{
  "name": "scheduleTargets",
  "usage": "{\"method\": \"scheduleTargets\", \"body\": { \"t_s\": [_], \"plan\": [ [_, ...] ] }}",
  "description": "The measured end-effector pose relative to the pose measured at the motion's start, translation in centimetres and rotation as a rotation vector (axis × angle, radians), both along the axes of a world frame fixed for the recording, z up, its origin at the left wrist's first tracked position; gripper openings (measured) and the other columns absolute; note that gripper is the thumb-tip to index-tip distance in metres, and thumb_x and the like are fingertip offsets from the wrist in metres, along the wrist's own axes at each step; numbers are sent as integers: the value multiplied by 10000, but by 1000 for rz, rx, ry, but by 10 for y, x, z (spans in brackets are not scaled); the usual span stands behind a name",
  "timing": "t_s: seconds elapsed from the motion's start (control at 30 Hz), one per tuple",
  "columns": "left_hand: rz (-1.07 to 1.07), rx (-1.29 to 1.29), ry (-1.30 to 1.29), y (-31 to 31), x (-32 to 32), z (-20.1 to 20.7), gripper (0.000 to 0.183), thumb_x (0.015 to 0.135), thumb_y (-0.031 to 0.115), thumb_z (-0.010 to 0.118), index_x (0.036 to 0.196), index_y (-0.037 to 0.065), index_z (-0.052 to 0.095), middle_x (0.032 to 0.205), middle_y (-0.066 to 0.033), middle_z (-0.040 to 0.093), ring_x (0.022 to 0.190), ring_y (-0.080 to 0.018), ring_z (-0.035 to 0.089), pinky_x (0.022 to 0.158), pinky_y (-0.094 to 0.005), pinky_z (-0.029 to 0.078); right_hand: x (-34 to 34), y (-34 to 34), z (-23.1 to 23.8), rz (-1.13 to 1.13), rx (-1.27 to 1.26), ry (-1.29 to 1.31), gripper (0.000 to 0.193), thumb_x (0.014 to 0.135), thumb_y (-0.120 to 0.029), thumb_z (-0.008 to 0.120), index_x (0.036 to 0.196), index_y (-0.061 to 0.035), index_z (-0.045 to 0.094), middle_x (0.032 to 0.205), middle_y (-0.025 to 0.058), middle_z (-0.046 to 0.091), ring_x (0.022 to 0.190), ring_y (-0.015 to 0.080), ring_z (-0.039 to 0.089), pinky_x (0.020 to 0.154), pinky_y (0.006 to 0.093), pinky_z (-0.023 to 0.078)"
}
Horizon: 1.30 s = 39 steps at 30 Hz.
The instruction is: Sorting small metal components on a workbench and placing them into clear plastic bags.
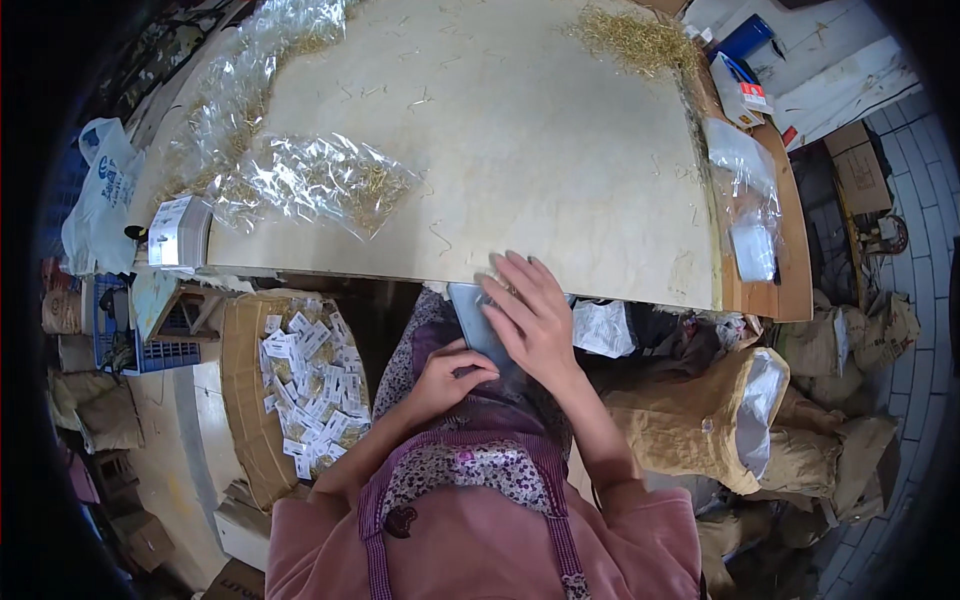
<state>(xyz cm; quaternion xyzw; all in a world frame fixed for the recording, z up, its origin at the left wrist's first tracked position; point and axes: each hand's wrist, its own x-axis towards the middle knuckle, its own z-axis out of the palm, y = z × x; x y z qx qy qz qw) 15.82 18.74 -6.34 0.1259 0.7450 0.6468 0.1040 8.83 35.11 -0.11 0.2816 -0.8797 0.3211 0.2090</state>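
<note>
A flat blue-grey panel (468, 312) tilts at the table's near edge, above my lap. My right hand (535, 322) lies across its right side, fingers stretched and slightly apart, the fingertips reaching over the table edge. By the panel's lower end is my left hand (448, 380), its fingers curled and the thumb close to the index finger; whatever lies between them is hidden. Thin gold-coloured metal pieces (440, 238) are scattered on the table (540, 170) beyond my hands. A clear plastic bag (320, 185) with more such pieces rests farther left.
A stack of white cards (180, 235) stands at the table's left corner. Below it, an open carton (250, 400) holds many small carded packets (315, 390). Gold pieces form a heap (630, 40) at the far right. Brown sacks (690, 415) stand to my right.
</note>
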Motion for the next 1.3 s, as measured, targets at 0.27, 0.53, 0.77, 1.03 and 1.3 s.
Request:
{"method": "scheduleTargets", "body": {
  "t_s": [0.27, 0.53, 0.77, 1.03, 1.3],
  "plan": [
    [-12, -46, -76, -4, 5, -7, 57, 780, -16, 649, 822, -22, 688, 840, -68, 659, 818, -156, 593, 753, -256, 475, -67, 88, 7, -294, -96, 58, 409, 772, 47, 446, 1148, -16, 591, 1208, 192, 573, 1213, 364, 477, 1075, 457, 293],
    [-16, 31, -139, -1, -3, -12, 57, 784, -5, 662, 829, -24, 691, 825, -73, 670, 812, -144, 584, 717, -254, 480, -174, 209, -11, -599, 51, -141, 451, 776, 67, 421, 1194, -23, 564, 1208, 218, 554, 1230, 365, 438, 1053, 381, 330],
    [-28, -33, -133, -3, 0, 1, 71, 785, 32, 682, 842, -9, 690, 837, -67, 654, 839, -139, 576, 749, -260, 460, -83, 94, 13, -127, 24, -264, 611, 692, 193, 340, 1194, -56, 584, 1291, 170, 522, 1272, 296, 433, 1076, 328, 315],
    [-19, 10, -229, -1, -1, -4, 90, 771, 56, 700, 848, 10, 692, 829, -71, 626, 800, -151, 576, 706, -261, 463, -34, 42, 17, -65, -143, -290, 587, 638, 222, 386, 1123, -15, 616, 1221, 147, 580, 1254, 287, 459, 1069, 349, 342],
    [-105, 9, -110, -3, -4, -11, 87, 765, 69, 708, 840, 25, 702, 832, -64, 652, 804, -157, 582, 738, -270, 467, 34, 35, -8, 24, -198, -138, 438, 655, 155, 456, 1029, 11, 634, 1086, 162, 616, 1078, 342, 554, 952, 414, 413]
  ]
}}
